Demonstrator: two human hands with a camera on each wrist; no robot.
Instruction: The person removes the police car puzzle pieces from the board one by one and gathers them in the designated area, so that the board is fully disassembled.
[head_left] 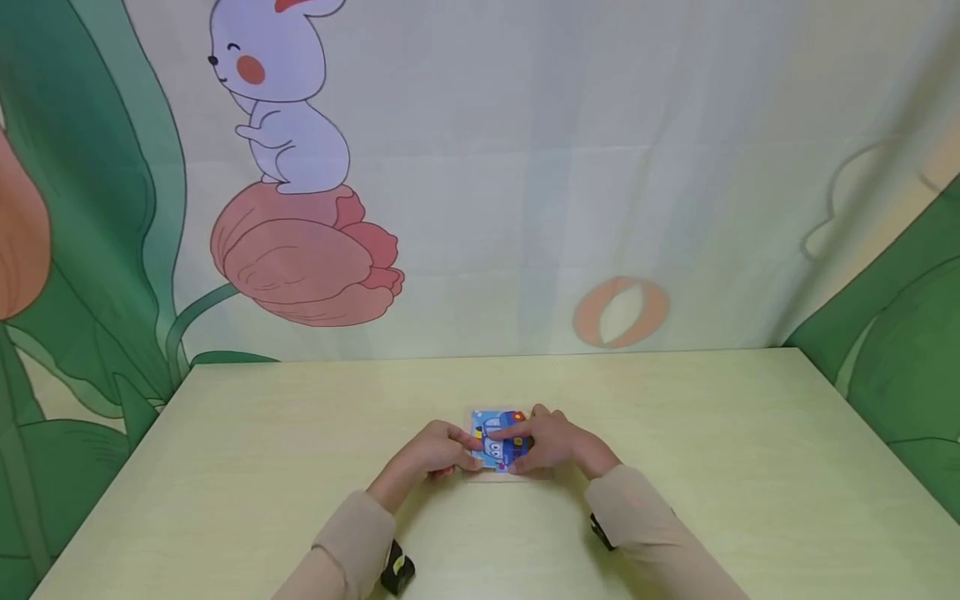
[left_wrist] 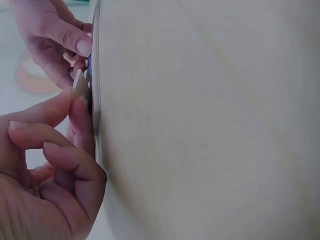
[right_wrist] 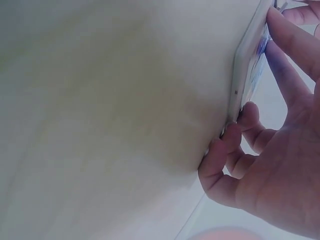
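- With the left hand [head_left: 438,448], pinching a piece [left_wrist: 78,85] between thumb and index fingertip, at a tilt just over the left part of the board [head_left: 517,478]; hard to tell whether touching it.
- With the right hand [head_left: 553,440], pressing thumb and index finger, both stretched out, onto the blue picture [head_left: 495,417]; bending the other fingers in at the board's right end, down by the surface [head_left: 690,442].
- Near the middle of the surface, between both hands – the board, flat, with a pale rim and the blue picture inside.
- In the way of a full look: the right hand over the picture's right part, the left fingers over its left edge; from both wrists, only an edge-on sight of the board.
- Around the forearms: beige sleeves [head_left: 641,504], reaching in from the near edge; just beside each cuff, a black strap [head_left: 397,571], partly hidden.
- Behind the surface – a printed curtain [head_left: 465,167], with a white rabbit [head_left: 300,150] on a pink tulip [head_left: 300,258], to the right an orange ring [head_left: 588,317], and green leaves [head_left: 82,108] down both sides.
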